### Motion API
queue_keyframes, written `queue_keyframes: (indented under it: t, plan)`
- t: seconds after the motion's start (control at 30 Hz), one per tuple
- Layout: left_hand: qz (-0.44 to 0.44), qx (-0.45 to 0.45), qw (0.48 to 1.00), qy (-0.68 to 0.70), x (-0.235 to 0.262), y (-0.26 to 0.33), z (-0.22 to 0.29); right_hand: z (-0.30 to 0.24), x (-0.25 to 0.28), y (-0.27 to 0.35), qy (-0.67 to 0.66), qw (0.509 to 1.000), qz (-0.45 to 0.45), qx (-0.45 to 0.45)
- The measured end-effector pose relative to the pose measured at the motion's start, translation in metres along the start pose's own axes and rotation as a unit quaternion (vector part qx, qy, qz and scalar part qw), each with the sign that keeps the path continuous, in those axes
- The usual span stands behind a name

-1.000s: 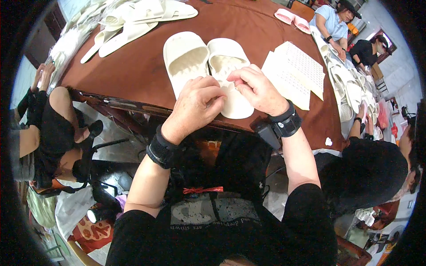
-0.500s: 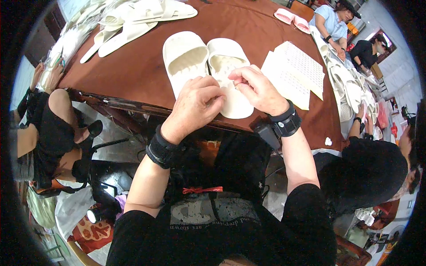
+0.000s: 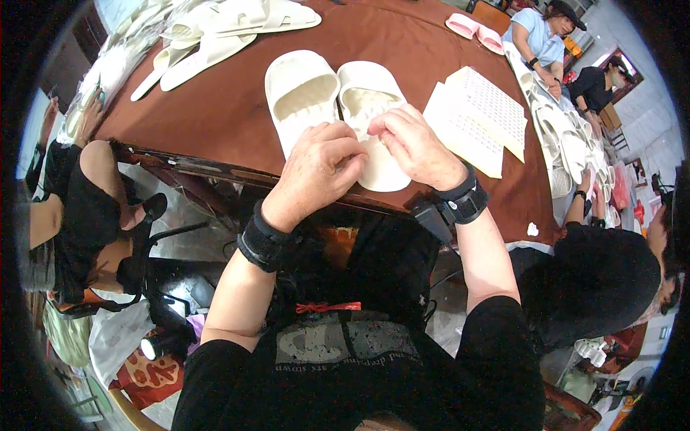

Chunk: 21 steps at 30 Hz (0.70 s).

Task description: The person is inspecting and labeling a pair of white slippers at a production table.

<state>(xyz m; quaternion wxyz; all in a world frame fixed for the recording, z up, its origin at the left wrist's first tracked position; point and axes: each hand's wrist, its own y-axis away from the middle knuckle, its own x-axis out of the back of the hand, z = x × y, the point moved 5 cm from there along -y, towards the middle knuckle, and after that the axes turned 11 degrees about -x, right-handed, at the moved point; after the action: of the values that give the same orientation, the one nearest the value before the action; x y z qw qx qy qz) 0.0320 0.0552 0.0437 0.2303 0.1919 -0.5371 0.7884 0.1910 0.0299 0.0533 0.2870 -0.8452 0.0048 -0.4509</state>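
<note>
- The left hand [image 3: 315, 169] has its fingers curled inward, with the thumb bent toward the forefinger; whether they pinch anything cannot be told.
- The right hand [image 3: 425, 149] has thumb and forefinger brought near each other, the other fingers folded behind; whether anything small is pinched cannot be told either.
- Beneath both sets of fingertips, at the table's near edge, lies the right slide sandal [image 3: 386, 172]: cream-white, with one broad closed strap, a bumpy footbed under the strap and a smoother, rounded heel toward 6 o'clock.
- Its mate, the left slide sandal [image 3: 300, 70], sits just beside it, toe toward 12 o'clock, the same cream and nubbed inside, its heel hidden by the left hand.
- Both backs of the hands face up. The left forearm comes in from 7 o'clock, the right from 5, each wearing a black wristband; a dark boxy device sits at the right wrist.
- Between 2 and 3 o'clock, a sheet with rows of small marks [image 3: 490, 108] overlaps a plainer cream sheet [image 3: 463, 147] on the brown tablecloth [image 3: 208, 126].
- At 10 o'clock lie more cream slides [image 3: 208, 63]; between 1 and 2, pink slides [image 3: 474, 32].
- At 3 o'clock, a heap of pale slides [image 3: 569, 147] lines the table's side.
- A co-worker in light blue [image 3: 539, 42] leans in at 2 o'clock.
</note>
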Motion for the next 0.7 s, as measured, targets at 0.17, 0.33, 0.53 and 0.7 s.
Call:
queue_keyframes:
  t: [0.17,0.33,0.53,0.7]
  plan:
    - [-0.005,0.001,1.0,-0.005,0.0,0.001,0.0,0.004,0.004,0.003,-0.053,0.998,0.005,-0.037]
    - [0.001,-0.008,1.0,-0.016,0.002,0.001,0.002,0.01,0.006,0.006,-0.07,0.991,0.008,-0.111]
    - [0.001,-0.006,1.0,-0.014,0.0,0.001,0.001,0.009,0.005,0.005,-0.067,0.993,-0.016,-0.098]
    - [-0.008,0.0,1.0,-0.017,-0.001,0.001,0.001,0.007,0.005,0.005,-0.065,0.994,0.002,-0.086]
